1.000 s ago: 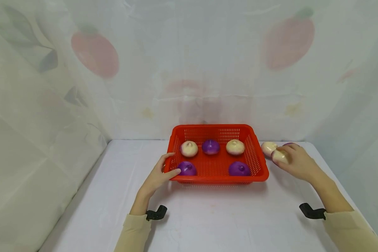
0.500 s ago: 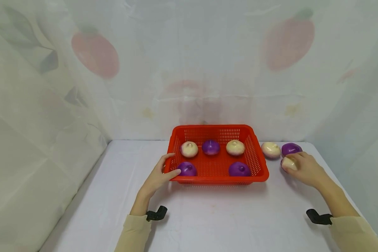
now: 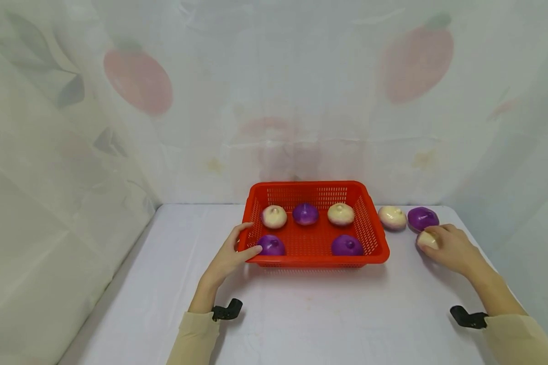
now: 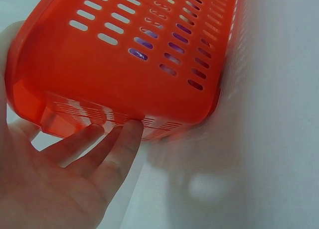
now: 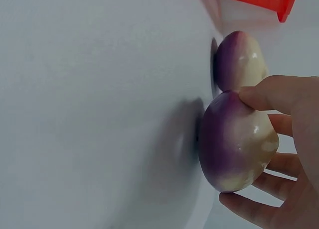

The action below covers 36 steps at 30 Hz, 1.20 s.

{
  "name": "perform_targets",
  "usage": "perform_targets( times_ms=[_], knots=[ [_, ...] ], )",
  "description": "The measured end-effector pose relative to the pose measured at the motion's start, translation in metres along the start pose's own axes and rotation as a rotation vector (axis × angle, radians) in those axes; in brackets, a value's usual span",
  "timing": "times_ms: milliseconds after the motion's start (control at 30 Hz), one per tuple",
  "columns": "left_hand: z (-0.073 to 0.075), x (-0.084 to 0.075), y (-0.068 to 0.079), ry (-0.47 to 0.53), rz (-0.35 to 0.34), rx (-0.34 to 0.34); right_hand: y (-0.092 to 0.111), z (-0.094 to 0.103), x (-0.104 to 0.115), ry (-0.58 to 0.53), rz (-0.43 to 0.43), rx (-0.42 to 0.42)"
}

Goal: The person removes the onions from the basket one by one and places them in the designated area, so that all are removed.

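My right hand holds a cream-and-purple turnip between thumb and fingertips, close over the tabletop at the right. Behind it sit a purple onion and another cream-and-purple turnip. The left hand grips the near left corner of a red plastic basket, thumb over the rim and fingers along the outer side wall. Inside the basket, two turnips, one at the back left and one at the back right, flank a purple onion. Two more purple onions lie in its front corners.
A white-covered table carries everything. Pale curtains with faded fruit prints rise behind it and along both sides. Each wrist wears a black camera mount, such as the left mount.
My right hand has moved right and toward me with the turnip, leaving the purple onion behind it uncovered. The left hand and the basket have stayed in place.
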<state>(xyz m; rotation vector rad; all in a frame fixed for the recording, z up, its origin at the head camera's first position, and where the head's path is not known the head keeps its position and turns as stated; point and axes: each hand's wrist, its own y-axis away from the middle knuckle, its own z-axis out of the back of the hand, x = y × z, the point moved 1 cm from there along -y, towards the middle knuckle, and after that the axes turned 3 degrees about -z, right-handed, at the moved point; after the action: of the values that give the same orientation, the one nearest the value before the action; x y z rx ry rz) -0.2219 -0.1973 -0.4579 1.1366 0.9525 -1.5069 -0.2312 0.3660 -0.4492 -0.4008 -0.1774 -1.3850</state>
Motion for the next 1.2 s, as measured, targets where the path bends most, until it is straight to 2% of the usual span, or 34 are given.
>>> perform_targets(
  times_ms=[233, 500, 900, 1067, 1200],
  knots=[
    [0.000, 0.000, -0.001, 0.000, 0.003, 0.003, 0.002, 0.001, -0.002, 0.003, -0.041, 0.044],
    [0.000, -0.001, 0.001, -0.010, 0.008, -0.002, 0.001, 0.017, 0.008, 0.030, -0.003, 0.011],
    [0.000, 0.000, 0.000, -0.012, 0.010, -0.004, -0.008, 0.044, 0.054, -0.004, 0.047, -0.044],
    [0.000, 0.000, 0.000, -0.012, 0.007, -0.006, -0.011, 0.053, 0.075, -0.011, 0.034, -0.022],
    [0.000, 0.001, -0.001, -0.002, 0.008, -0.007, -0.013, 0.057, 0.090, -0.007, 0.055, -0.008]
  ],
)
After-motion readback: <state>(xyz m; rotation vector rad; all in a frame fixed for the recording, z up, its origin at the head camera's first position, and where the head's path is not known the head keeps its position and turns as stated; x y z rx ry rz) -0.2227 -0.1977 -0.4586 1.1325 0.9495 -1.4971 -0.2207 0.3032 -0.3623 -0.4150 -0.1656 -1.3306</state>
